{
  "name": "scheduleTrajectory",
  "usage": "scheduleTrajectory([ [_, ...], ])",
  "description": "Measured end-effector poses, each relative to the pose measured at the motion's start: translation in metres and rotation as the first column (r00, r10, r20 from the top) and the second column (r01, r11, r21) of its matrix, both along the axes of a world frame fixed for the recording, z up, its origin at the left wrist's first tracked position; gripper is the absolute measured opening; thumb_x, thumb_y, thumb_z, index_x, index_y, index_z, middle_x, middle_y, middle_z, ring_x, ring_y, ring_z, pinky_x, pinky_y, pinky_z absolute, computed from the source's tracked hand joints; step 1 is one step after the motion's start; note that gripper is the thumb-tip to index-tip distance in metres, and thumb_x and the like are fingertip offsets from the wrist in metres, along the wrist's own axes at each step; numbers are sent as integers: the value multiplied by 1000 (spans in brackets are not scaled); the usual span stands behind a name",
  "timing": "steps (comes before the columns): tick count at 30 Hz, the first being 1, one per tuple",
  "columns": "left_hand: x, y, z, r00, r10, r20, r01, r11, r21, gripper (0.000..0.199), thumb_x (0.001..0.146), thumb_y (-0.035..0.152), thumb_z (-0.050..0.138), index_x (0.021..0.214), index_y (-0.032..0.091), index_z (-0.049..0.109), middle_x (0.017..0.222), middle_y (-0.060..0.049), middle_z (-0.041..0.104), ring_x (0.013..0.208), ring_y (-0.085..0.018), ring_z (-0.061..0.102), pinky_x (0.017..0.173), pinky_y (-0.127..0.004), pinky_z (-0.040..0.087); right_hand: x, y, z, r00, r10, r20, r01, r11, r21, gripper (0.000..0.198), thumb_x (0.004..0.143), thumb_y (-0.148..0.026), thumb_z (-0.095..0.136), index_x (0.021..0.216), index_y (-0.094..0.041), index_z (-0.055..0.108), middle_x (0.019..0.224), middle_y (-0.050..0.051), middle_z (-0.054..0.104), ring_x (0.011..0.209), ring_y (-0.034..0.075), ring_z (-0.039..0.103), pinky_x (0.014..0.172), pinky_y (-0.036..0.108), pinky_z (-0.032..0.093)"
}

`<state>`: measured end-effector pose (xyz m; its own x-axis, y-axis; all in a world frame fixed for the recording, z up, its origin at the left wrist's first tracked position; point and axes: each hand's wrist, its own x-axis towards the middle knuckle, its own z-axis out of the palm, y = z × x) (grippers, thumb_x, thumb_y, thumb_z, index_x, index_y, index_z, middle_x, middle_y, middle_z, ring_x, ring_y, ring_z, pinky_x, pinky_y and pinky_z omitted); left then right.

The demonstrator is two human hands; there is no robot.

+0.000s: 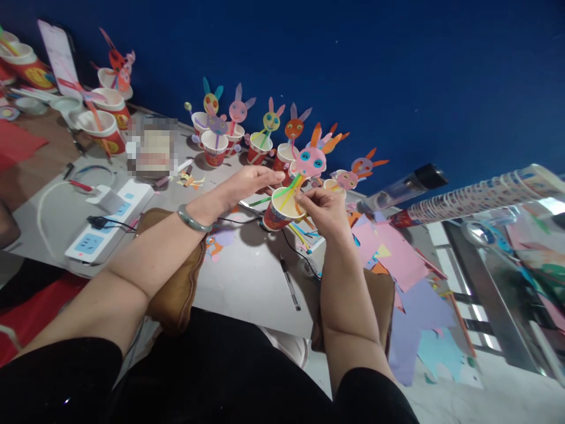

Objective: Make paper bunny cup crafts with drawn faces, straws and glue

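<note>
In the centre of the frame, a red paper cup (277, 219) with a pink long-eared paper face (311, 160) on coloured strips (290, 193) sits between two bare hands. The left hand's (253, 179) thumb and forefinger nearly meet beside the strips; the right hand's (329, 209) bend in at the rim. Whether their fingers (308, 203) grip anything, I cannot tell. Similar cups (215, 154) line the grey surface (247, 288) above, against a blue wall (353, 70).

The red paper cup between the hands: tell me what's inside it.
Green and yellow strips run down inside the cup, below the pink rabbit face. The cup's bottom and the strips' lower ends are covered by its near side.
</note>
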<state>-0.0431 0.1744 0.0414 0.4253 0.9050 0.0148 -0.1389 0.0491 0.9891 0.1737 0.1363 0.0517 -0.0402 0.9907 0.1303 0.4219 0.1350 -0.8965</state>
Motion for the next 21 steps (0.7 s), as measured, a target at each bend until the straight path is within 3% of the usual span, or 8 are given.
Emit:
scheduleTrajectory([
  [4, -1, 0, 0, 990, -116, -77, 120, 991, 52, 47, 61, 46, 93, 92, 14, 78, 92, -7, 78, 84, -16, 68, 81, -31, 51, -4, -1, -4, 999, 49, 5, -48, 998, -39, 44, 67, -62, 81, 66, -21, 65, 62, 0, 61, 57, 12, 49, 53, 28, 40],
  [9, -1, 0, 1, 981, -128, -146, 145, 984, 106, 50, 53, 51, 96, 80, 14, 76, 83, -5, 77, 80, -18, 67, 78, -32, 51, -10, -3, -7, 996, 94, -1, -94, 993, -65, 48, 66, -65, 83, 67, -20, 66, 61, 0, 61, 56, 12, 49, 52, 28, 39],
  [21, -5, 5, -5, 950, -51, -308, 109, 979, 174, 27, 68, 32, 90, 69, 14, 70, 67, 0, 64, 66, -13, 54, 66, -29, 39, -16, -3, -12, 995, 104, 3, -104, 994, -44, 53, 66, -71, 83, 67, -20, 67, 63, 1, 62, 58, 13, 51, 54, 29, 38],
])
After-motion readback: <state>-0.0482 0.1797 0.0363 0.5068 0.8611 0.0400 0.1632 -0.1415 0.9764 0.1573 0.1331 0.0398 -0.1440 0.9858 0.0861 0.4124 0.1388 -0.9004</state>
